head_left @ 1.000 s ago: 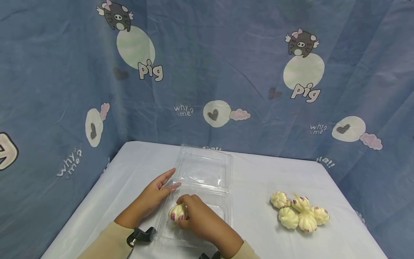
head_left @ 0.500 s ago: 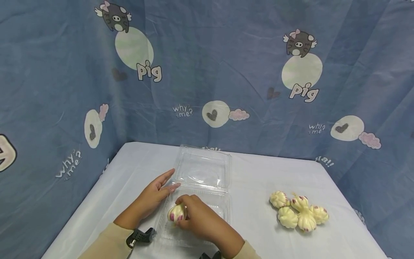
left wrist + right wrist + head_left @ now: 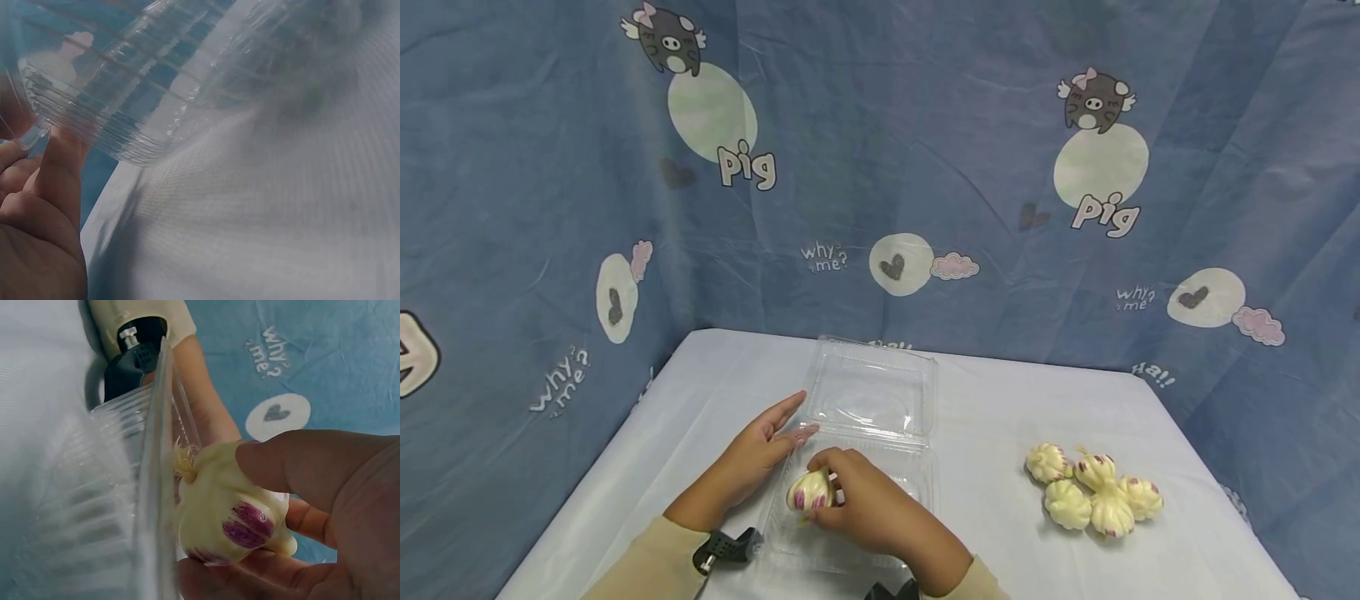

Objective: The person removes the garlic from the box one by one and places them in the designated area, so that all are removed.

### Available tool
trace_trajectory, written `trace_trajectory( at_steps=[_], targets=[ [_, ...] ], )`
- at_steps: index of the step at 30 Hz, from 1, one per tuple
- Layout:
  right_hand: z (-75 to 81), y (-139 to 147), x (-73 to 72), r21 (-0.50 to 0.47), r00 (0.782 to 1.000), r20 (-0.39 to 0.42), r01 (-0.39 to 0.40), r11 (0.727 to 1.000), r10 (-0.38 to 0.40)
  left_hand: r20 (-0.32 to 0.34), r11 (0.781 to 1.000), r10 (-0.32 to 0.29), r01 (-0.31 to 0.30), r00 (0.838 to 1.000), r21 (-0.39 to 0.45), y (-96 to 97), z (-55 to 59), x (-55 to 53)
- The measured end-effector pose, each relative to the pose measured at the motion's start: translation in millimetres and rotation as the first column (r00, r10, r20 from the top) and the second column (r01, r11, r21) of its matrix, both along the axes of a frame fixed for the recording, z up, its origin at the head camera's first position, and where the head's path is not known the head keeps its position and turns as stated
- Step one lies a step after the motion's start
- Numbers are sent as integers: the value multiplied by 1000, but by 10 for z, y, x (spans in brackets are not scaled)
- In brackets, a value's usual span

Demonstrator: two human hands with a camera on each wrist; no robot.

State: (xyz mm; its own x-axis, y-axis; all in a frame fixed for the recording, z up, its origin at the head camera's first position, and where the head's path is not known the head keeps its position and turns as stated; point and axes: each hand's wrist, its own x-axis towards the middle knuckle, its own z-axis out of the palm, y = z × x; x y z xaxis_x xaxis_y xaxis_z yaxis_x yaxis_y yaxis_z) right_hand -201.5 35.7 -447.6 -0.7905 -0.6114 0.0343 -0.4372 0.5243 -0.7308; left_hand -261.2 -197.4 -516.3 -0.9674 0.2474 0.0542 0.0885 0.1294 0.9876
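A garlic bulb (image 3: 809, 492) with purple-pink streaks is gripped in my right hand (image 3: 874, 510), over the left part of a clear plastic clamshell container (image 3: 917, 550). In the right wrist view the thumb presses one side of the bulb (image 3: 219, 506) and fingers wrap beneath; its stringy tuft points toward the container wall (image 3: 156, 487). My left hand (image 3: 760, 454) holds the container's left edge near the hinge, thumb at the rim. The left wrist view shows its fingers (image 3: 59, 169) against the ribbed wall (image 3: 94, 131). The lid (image 3: 868, 387) lies folded back, away from me.
Several garlic bulbs (image 3: 1067, 504) sit grouped on the white tablecloth (image 3: 992, 433) to the right of the container. A blue printed curtain (image 3: 820, 183) encloses the table at the back and sides. Black straps (image 3: 726, 548) are on the wrists.
My right hand has shifted very slightly with the garlic bulb, which tips a little to the left. The left hand, container and other bulbs stay in place.
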Motion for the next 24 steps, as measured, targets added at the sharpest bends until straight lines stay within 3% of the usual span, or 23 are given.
trace_trajectory(
  at_steps=[13,24],
  targets=[
    [-1,64,-53,-128,995,93,-15,992,27,14,1000,-21,20,1000,10,-4,15,5],
    [2,80,-60,-248,988,149,-9,969,47,4,1000,-5,5,1000,-12,-11,-17,-9]
  ],
)
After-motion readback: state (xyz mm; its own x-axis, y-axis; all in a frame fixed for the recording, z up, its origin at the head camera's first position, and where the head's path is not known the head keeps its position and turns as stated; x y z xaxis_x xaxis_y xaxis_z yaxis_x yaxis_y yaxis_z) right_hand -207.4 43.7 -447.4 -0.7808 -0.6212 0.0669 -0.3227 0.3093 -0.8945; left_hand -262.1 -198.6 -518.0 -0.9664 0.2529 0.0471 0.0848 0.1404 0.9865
